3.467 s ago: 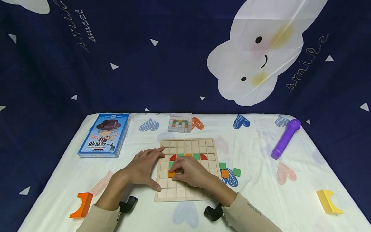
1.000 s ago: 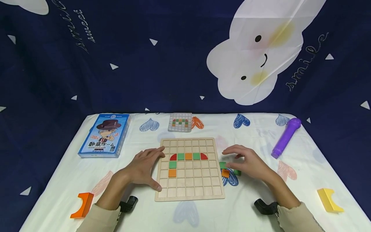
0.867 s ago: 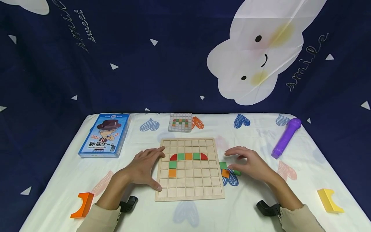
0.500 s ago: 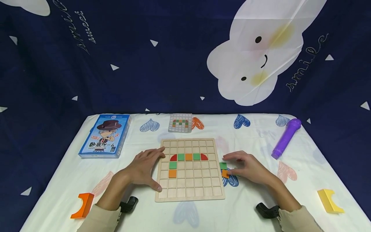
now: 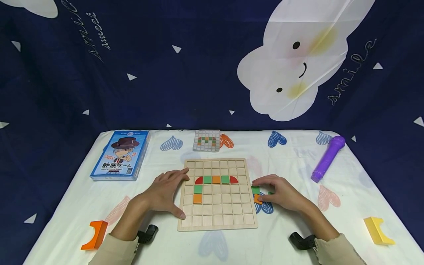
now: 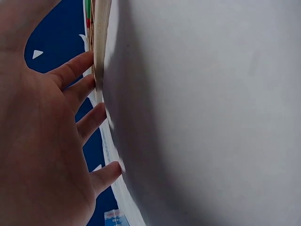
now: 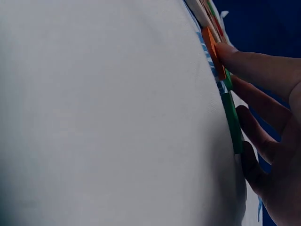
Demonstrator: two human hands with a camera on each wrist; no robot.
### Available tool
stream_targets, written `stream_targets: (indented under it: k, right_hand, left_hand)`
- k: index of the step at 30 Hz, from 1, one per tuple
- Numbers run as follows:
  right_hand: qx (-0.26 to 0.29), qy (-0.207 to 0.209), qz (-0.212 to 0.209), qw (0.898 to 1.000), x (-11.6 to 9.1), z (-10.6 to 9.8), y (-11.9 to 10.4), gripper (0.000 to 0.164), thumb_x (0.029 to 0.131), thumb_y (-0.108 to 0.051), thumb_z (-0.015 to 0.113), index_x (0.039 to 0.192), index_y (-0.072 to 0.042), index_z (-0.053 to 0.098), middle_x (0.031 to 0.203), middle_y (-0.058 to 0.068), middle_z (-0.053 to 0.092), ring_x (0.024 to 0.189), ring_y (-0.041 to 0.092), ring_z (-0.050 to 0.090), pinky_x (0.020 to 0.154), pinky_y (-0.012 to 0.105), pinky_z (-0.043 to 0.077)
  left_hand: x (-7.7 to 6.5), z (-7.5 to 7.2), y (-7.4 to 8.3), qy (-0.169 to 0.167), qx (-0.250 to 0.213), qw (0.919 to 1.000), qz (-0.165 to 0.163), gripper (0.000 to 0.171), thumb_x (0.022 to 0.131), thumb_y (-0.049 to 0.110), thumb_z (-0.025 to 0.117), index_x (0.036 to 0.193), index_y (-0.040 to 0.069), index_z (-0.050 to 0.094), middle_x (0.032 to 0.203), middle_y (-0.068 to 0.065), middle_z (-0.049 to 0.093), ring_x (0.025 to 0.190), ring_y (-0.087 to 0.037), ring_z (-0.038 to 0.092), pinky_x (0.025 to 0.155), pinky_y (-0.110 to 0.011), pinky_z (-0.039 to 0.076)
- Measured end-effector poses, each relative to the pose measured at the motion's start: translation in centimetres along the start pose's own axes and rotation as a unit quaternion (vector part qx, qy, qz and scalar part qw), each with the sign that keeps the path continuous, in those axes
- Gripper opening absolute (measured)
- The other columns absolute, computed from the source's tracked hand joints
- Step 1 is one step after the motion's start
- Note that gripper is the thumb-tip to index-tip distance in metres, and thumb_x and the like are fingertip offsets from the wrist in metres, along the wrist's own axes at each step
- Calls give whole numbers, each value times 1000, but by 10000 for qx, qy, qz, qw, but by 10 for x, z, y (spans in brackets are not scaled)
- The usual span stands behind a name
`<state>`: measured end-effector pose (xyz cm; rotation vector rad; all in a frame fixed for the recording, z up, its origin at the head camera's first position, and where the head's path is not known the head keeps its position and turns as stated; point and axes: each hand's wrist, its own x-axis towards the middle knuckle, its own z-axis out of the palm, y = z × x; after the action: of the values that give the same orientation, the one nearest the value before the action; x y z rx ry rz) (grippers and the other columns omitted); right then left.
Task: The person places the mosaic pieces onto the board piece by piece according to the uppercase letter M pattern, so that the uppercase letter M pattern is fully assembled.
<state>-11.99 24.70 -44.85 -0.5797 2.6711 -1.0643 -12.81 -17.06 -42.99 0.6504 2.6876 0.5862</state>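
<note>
A wooden grid board (image 5: pixel 220 209) lies mid-table. Its upper row holds two red rounded-corner pieces, two green squares and an orange square between them. Below the left red piece sit a green square (image 5: pixel 198 189) and an orange one (image 5: pixel 197 198). My left hand (image 5: pixel 162 193) rests at the board's left edge, fingers spread. Right of the board, my right hand (image 5: pixel 281 192) has its thumb on a loose orange square tile (image 7: pixel 212 52) and its index fingertip at the far edge of a green square tile (image 5: pixel 255 190). Another green tile (image 7: pixel 232 123) is partly hidden under that hand.
A small pattern card (image 5: pixel 206 147) lies beyond the board. A blue game box (image 5: pixel 120 156) is at the left back, a purple tube (image 5: pixel 327 160) at the right back. An orange arch block (image 5: pixel 95 235) and a yellow one (image 5: pixel 378 231) flank the arms.
My right hand left the orange square on the board and moved right to the loose tiles. Lately its thumb shifted left onto the loose orange tile. My left hand stayed put.
</note>
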Motion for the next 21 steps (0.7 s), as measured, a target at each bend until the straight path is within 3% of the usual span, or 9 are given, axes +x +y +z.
stream_targets:
  k: [21]
  right_hand:
    - [-54, -43, -270, 9996, 2, 1, 3, 31, 82, -20, 85, 112, -20, 78, 117, -5, 74, 115, 13, 63, 105, 26, 48]
  left_hand:
    - [0, 1, -1, 43, -39, 10000, -60, 119, 46, 64, 95, 145, 20, 46, 169, -4, 30, 152, -37, 31, 123, -71, 19]
